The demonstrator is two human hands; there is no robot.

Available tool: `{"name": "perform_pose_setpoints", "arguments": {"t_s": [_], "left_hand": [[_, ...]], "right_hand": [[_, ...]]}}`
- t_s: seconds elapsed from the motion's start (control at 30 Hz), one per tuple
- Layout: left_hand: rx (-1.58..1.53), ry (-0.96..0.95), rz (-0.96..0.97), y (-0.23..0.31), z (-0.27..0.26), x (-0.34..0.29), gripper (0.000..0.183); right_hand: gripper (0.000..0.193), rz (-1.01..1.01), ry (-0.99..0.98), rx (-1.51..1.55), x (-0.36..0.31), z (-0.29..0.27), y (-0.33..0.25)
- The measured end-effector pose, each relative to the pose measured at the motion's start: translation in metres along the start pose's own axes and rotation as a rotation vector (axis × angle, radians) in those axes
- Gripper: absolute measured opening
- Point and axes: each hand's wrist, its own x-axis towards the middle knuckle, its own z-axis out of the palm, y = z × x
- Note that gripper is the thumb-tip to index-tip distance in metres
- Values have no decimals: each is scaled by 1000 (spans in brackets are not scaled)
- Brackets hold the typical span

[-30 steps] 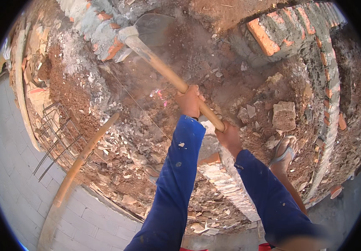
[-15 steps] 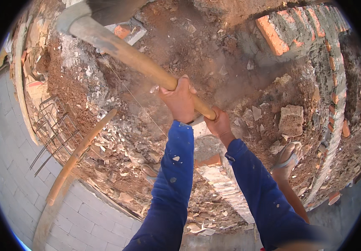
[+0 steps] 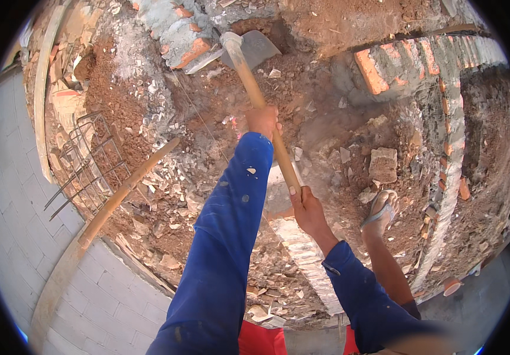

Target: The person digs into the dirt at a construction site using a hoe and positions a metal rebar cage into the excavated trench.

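Note:
A hoe (image 3: 284,158) with a long wooden handle and a broad grey metal blade (image 3: 256,49) slants away from me. Its blade rests against the reddish soil (image 3: 302,77) at the far side, beside a mortar-covered brick lump (image 3: 187,35). Partway up the handle, my left hand (image 3: 263,121) is wrapped round the wood. Closer to me, my right hand (image 3: 310,214) grips the handle near its end, thumb lying along it. Both sleeves are blue. Below the hands runs a low brick wall (image 3: 305,254), partly covered by my arms.
A brick wall with mortar (image 3: 379,71) stands at the far right. A bent rebar cage (image 3: 98,157) and a wooden pole (image 3: 128,192) lie at left, near grey block paving (image 3: 15,171). A thin string (image 3: 198,115) crosses the soil. My sandalled foot (image 3: 382,208) stands among rubble.
The hoe's blade has come down from the upper left onto the soil, and the handle now points more straight ahead. Both hands keep hold; the view has shifted a little.

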Motion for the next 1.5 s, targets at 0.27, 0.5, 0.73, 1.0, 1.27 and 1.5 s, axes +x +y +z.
{"name": "perform_pose_setpoints", "arguments": {"t_s": [0.27, 0.5, 0.73, 1.0, 1.27, 1.5], "left_hand": [[212, -150, -217, -69, -23, -23, 6], [142, -262, -338, -38, -37, -8, 12], [72, -412, -271, 3, -113, -68, 13], [299, -451, -68, -10, -343, -239, 26], [697, -175, 34, -28, -539, -439, 35], [560, -166, 240, -59, -433, -387, 34]], "right_hand": [[41, 216, -91, 65, -76, 3, -3], [42, 146, -186, 297, -89, -10, -53], [49, 121, -92, 393, -154, -18, -29], [34, 128, -19, 113, -189, -19, 1], [30, 22, -125, -167, -186, 24, -8], [46, -12, -271, 228, -275, 153, -57]]}}
